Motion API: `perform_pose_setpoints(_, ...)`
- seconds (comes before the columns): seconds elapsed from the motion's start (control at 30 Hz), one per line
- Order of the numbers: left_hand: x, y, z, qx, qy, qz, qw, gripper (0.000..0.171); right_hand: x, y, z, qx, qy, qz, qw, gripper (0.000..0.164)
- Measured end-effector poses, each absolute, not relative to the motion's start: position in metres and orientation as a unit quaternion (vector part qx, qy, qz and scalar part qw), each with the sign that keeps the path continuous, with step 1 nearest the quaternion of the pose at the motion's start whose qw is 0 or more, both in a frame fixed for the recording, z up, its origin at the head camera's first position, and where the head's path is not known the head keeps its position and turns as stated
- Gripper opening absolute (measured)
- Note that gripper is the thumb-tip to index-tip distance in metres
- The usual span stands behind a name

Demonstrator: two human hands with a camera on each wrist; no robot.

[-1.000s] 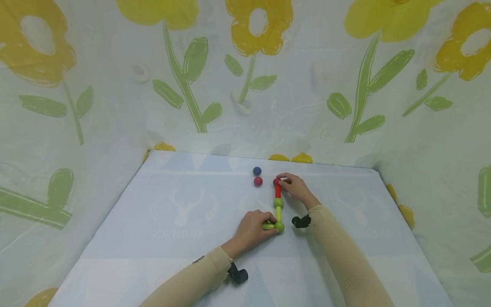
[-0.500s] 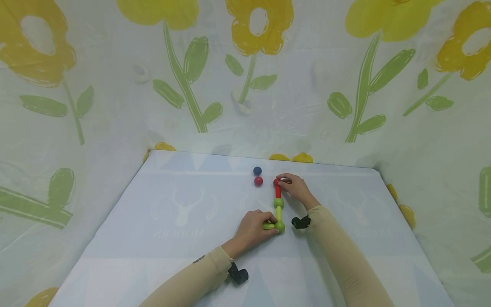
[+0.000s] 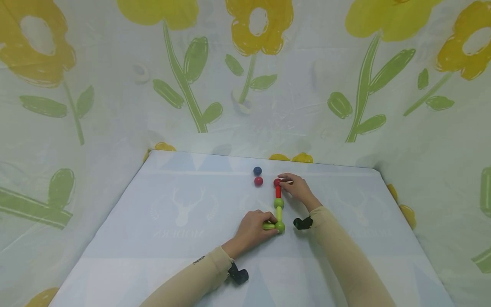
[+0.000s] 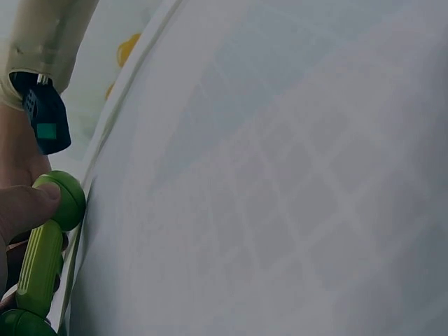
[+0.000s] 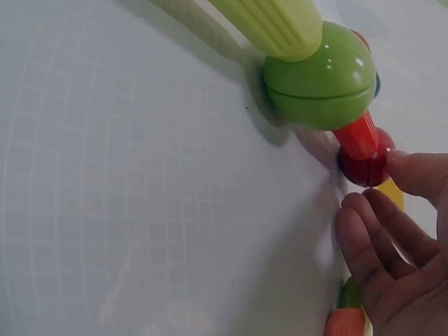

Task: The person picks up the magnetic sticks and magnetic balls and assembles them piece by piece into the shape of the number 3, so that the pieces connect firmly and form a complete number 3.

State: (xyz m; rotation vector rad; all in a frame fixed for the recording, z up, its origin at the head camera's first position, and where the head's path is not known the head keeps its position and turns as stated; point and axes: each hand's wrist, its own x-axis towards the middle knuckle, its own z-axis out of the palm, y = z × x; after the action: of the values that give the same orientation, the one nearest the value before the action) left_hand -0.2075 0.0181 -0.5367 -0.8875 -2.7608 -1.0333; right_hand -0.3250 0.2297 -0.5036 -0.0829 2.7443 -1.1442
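Note:
Linked toy pieces lie on the table: a red ball (image 3: 277, 182), a red rod (image 3: 278, 192), a green ball (image 3: 278, 203), a lime rod (image 3: 278, 214) and a corner green ball (image 3: 280, 227). A second lime rod (image 3: 269, 226) runs leftward from the corner, partly hidden by my left hand (image 3: 251, 230). That hand grips the corner ball, its thumb (image 4: 47, 198) pressed on the green surface. At the far end is my right hand (image 3: 297, 189). Its thumb (image 5: 413, 171) touches the red ball, while the other fingers are relaxed, tips just off it.
A loose blue ball (image 3: 257, 171) and a loose crimson ball (image 3: 258, 181) sit left of the linked pieces. The pale table (image 3: 126, 238) meets flower-printed curtain walls (image 3: 291, 111) at the back and both sides.
My right hand has shifted slightly to the right, and its fingers have loosened from the red ball. The left hand and the linked pieces stay in place.

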Motion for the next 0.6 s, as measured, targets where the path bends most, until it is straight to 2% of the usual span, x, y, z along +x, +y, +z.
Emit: perform_pose_setpoints(0.6, -0.208, 0.018, -0.536, -0.295, -0.895, -0.332, 0.036, 0.025, -0.314, 0.275, -0.499, -0.003, 0.923, -0.382, 0.056, 0.031)
